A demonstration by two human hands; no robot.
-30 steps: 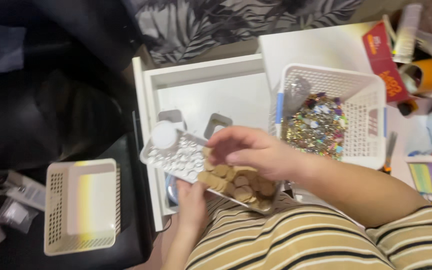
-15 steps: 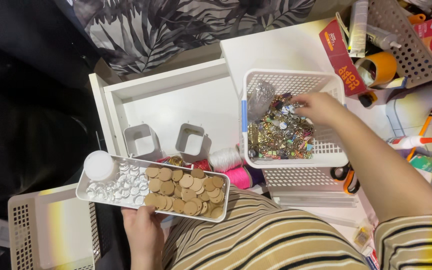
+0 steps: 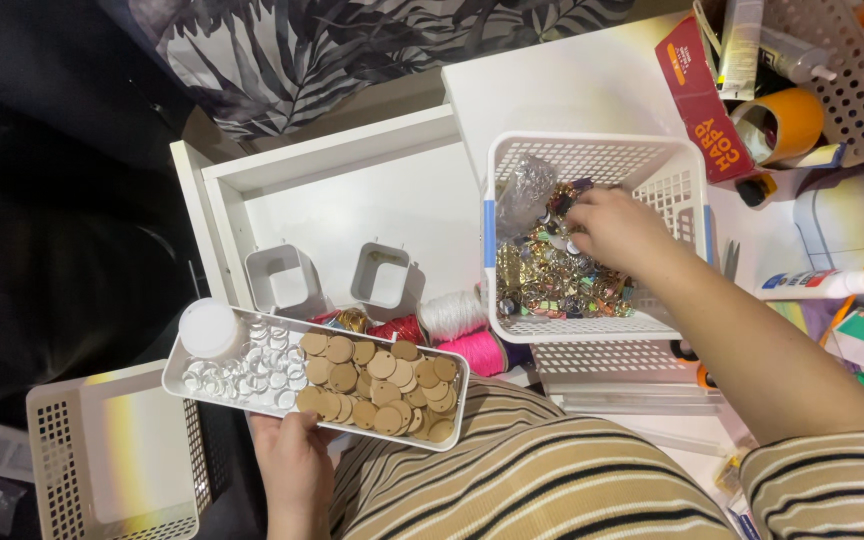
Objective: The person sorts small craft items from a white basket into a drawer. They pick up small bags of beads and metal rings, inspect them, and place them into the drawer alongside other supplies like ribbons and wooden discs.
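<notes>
Two containers occupy your hands. Your left hand [image 3: 297, 462], at the lower centre of the frame, is closed around the near edge of a long white plastic tray [image 3: 315, 377], fingers beneath and thumb against the side; whether the thumb reaches over the rim I cannot tell. The tray holds round tan wooden discs [image 3: 377, 385] on its right half, clear glass pebbles [image 3: 242, 368] on its left, and a white round lid [image 3: 209, 327] at the far left end. Judging by its load, it is probably stiff but unevenly weighted, and the loose pieces would slide if it tilts, so a hold nearer its middle, kept level, seems safest. Your right hand [image 3: 617, 228], right of centre, reaches into a white perforated plastic basket [image 3: 597, 152] resting on the white desk, fingers curled down among glittering gold and multicoloured trinkets [image 3: 552, 280]; whether it pinches one is hidden. These pieces look small, light, hard and likely to tangle.
</notes>
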